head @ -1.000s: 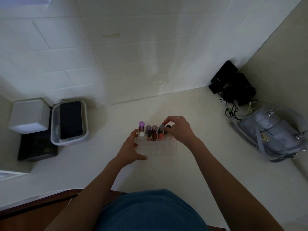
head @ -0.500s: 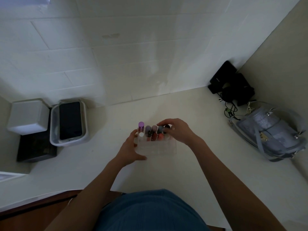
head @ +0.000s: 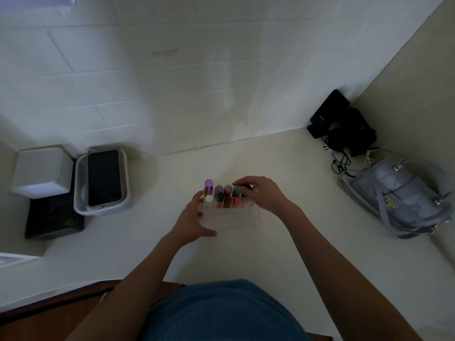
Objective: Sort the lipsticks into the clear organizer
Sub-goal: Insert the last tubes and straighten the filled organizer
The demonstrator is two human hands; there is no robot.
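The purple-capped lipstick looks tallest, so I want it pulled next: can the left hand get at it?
Probably yes. The left hand holds the clear organizer right beside the purple-capped lipstick, whose cap stands uncovered; the right hand is further right.

Small white lettering on the black box [head: 328, 113] is too blurred to read.

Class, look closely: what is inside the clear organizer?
The clear organizer holds upright lipsticks in its far rows; its near rows look empty. The right hand covers the far right corner.
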